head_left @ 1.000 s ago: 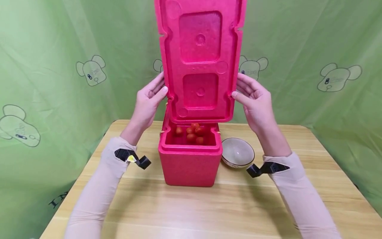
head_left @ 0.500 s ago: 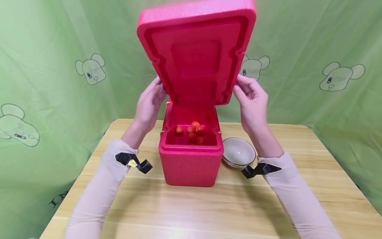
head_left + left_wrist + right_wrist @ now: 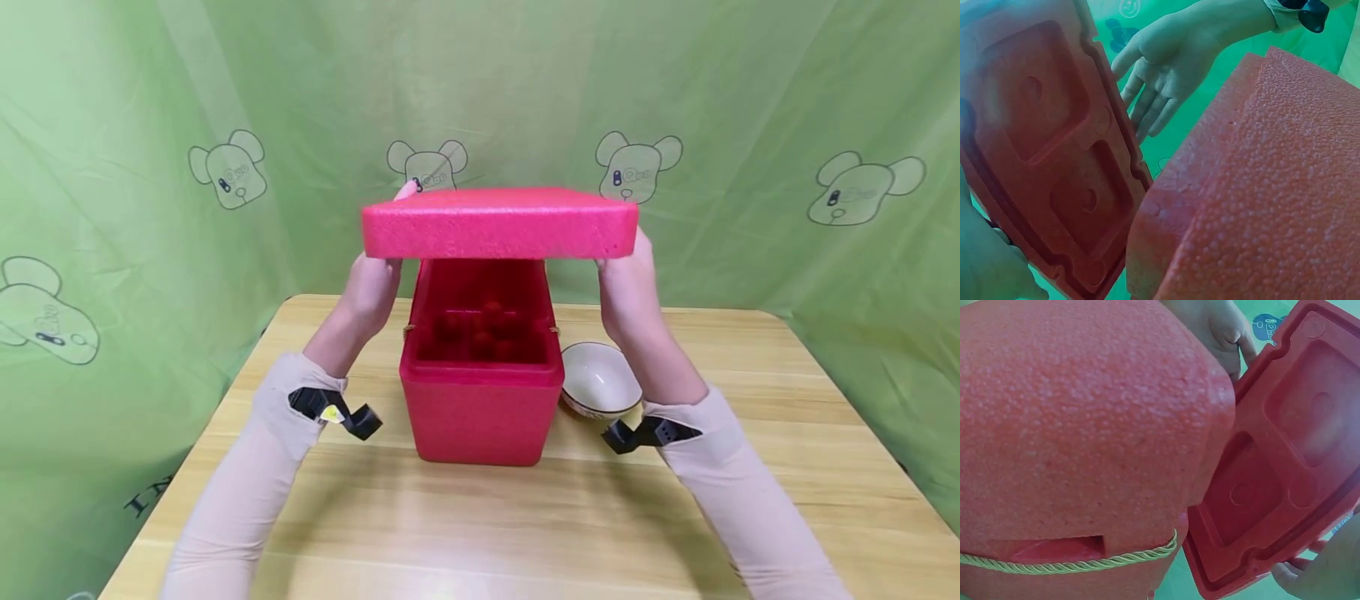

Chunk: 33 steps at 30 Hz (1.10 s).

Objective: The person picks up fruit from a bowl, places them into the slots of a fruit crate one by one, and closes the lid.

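Note:
Both hands hold a red foam lid (image 3: 501, 229) by its long sides over a matching foam box (image 3: 480, 421). The left hand (image 3: 375, 283) grips one side and the right hand (image 3: 630, 283) the other, their fingers partly hidden by the lid. The recessed underside of the lid (image 3: 1054, 125) shows in the left wrist view, with the right hand (image 3: 1172, 56) along its edge. Inside the box lie several small red tomatoes (image 3: 483, 337), now in shadow. A yellow twisted cord (image 3: 1079, 565) runs across the box's side in the right wrist view.
A white bowl (image 3: 600, 375) with a dark rim stands beside the box, to its right, close to the right forearm. The wooden table (image 3: 480, 533) carries both. Green curtains (image 3: 525, 83) with bear-head drawings hang behind and at the sides.
The lid has tipped from nearly upright to nearly flat, its near edge swinging down toward the camera, and now shades the tomatoes. Both hands have turned with it; box and bowl stay put.

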### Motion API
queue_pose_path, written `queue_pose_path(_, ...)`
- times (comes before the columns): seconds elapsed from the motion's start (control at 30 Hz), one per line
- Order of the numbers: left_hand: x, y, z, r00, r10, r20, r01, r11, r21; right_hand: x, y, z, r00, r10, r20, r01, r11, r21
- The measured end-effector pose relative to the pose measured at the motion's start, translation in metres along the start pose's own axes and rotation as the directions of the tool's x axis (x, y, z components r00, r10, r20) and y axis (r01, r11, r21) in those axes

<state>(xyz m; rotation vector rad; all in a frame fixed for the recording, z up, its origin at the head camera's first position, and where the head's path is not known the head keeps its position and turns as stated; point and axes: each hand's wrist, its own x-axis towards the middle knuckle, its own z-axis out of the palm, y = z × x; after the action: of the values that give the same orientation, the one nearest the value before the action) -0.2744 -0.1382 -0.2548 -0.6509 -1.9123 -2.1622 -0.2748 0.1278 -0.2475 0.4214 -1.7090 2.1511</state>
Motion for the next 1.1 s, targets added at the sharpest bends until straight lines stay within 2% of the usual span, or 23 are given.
queue_pose_path(0.1, 0.0, 0.0, -0.001, 0.999, 0.001, 0.047, -0.004, 0.998, 0.068, -0.003, 0.004, -0.004, 0.998, -0.013, 0.058, 0.014, 1.0, -0.017)
queue_pose_path(0.2, -0.001, -0.002, -0.003, 0.997, 0.001, 0.076, -0.007, 0.997, 0.082, -0.005, 0.006, -0.007, 0.992, -0.002, 0.124, 0.007, 0.999, -0.039)
queue_pose_path(0.3, -0.001, -0.006, -0.005, 0.995, 0.009, 0.102, -0.02, 0.994, 0.108, -0.006, 0.004, -0.009, 0.985, 0.03, 0.168, -0.013, 0.995, -0.103)
queue_pose_path(0.37, -0.001, -0.01, -0.006, 0.992, 0.027, 0.125, -0.044, 0.99, 0.136, -0.006, 0.002, -0.01, 0.977, 0.057, 0.206, -0.018, 0.983, -0.183)
queue_pose_path(0.43, -0.002, -0.014, -0.008, 0.988, 0.033, 0.153, -0.057, 0.986, 0.156, -0.006, 0.0, -0.011, 0.963, 0.098, 0.251, -0.038, 0.972, -0.233)
queue_pose_path(0.53, -0.004, -0.019, -0.009, 0.982, 0.017, 0.19, -0.05, 0.984, 0.17, -0.007, -0.002, -0.014, 0.929, 0.172, 0.328, -0.08, 0.958, -0.275)
queue_pose_path(0.6, -0.006, -0.021, -0.009, 0.979, -0.007, 0.205, -0.031, 0.983, 0.181, -0.008, 0.0, -0.015, 0.907, 0.207, 0.367, -0.114, 0.959, -0.258)
queue_pose_path(0.7, -0.007, -0.027, -0.01, 0.978, -0.019, 0.208, -0.027, 0.976, 0.218, -0.009, 0.006, -0.017, 0.889, 0.21, 0.406, -0.108, 0.959, -0.261)
queue_pose_path(0.8, -0.008, -0.034, -0.012, 0.98, -0.007, 0.199, -0.051, 0.957, 0.285, -0.01, 0.013, -0.018, 0.885, 0.189, 0.426, -0.08, 0.962, -0.261)
queue_pose_path(0.9, -0.01, -0.038, -0.015, 0.983, 0.005, 0.181, -0.073, 0.926, 0.37, -0.011, 0.018, -0.018, 0.88, 0.187, 0.436, -0.068, 0.959, -0.274)
queue_pose_path(1.0, -0.011, -0.04, -0.018, 0.986, 0.017, 0.169, -0.092, 0.889, 0.448, -0.012, 0.021, -0.019, 0.878, 0.185, 0.442, -0.039, 0.947, -0.319)
queue_pose_path(1.1, -0.01, -0.041, -0.023, 0.986, 0.009, 0.164, -0.09, 0.867, 0.49, -0.011, 0.025, -0.02, 0.878, 0.194, 0.439, -0.025, 0.932, -0.361)
